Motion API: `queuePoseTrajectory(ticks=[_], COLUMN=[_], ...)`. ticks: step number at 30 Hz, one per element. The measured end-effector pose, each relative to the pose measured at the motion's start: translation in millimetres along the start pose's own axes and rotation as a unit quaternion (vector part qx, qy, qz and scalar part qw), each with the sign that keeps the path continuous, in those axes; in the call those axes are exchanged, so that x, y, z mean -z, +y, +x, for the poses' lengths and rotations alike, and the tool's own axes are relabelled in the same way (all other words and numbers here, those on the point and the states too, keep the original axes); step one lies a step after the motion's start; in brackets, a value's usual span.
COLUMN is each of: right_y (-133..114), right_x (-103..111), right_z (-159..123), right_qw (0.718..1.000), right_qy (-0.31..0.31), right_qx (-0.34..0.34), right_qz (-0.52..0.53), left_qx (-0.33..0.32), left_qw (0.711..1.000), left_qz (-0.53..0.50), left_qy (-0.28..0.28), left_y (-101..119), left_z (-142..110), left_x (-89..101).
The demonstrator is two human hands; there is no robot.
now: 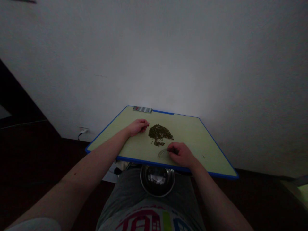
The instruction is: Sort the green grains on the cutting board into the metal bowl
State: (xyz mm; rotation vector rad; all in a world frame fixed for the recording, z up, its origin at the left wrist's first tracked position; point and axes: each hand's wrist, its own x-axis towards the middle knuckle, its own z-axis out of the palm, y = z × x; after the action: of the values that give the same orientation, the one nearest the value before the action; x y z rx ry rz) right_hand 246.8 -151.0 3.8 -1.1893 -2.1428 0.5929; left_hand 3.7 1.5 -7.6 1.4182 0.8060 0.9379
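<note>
A heap of small brown grains or seeds (160,131) lies on the pale yellow-green tabletop (192,128), with a smaller scatter spreading towards me. Just left of the heap is my left hand (139,126), its fingers curled and the tips pinched together. My right hand (181,153) rests near the front edge, to the lower right of the heap, with its fingers closed. What either hand holds, if anything, is too small and dark to make out. Beside the right fingertips a grey arc like a protractor scale (163,152) shows; whether it is printed or loose I cannot tell.
A shiny metal bowl (157,181) sits on my lap, below the table's blue front edge (149,162). A phone (142,109) lies at the back left of the tabletop. The white wall (163,64) stands right behind. A plug (83,131) is in the wall socket at left.
</note>
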Motion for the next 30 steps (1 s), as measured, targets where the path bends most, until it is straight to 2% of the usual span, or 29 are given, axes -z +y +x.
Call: queuePoseTrajectory(ticks=[4, 9, 14, 20, 30], right_y=[4, 8, 9, 12, 14], right_x=[-1, -1, -1, -2, -2], right_z=[5, 9, 9, 10, 9], right_qw=[0.987, 0.969, 0.963, 0.964, 0.974], right_qy=[0.123, 0.177, 0.191, 0.178, 0.168], right_qx=[-0.072, -0.124, -0.140, -0.142, -0.109], right_qz=[-0.075, -0.119, -0.129, -0.133, -0.110], left_qx=[0.005, -0.001, 0.001, -0.002, -0.004], left_qw=[1.000, 1.000, 1.000, 1.000, 1.000], left_qz=[0.009, 0.013, 0.008, 0.012, 0.011], left_qy=[0.004, 0.007, 0.001, 0.000, -0.009], left_y=[2, 1, 0, -2, -1], left_z=[-1, 0, 0, 2, 0], left_x=[-1.0, -1.2, -0.2, 0.8, 0.8])
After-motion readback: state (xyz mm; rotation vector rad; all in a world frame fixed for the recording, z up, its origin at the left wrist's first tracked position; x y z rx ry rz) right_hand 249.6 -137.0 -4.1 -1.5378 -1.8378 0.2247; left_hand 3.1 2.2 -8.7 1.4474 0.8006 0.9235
